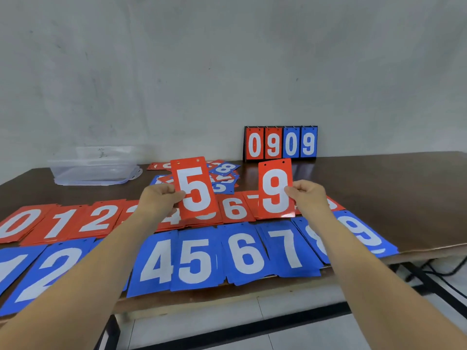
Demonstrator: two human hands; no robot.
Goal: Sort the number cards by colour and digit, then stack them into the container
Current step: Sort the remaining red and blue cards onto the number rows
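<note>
While pinching red 5 card (194, 188) in left hand (161, 199), red 9 card (275, 190) in right hand (307, 195), held upright, probably to check digits before piling.

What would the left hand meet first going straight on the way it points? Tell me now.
Probably the loose pile of mixed cards beyond it. The left hand, pinching the red 5 card, points away and rightward toward that pile. Because the hand is held above the table, it might pass over.
</note>
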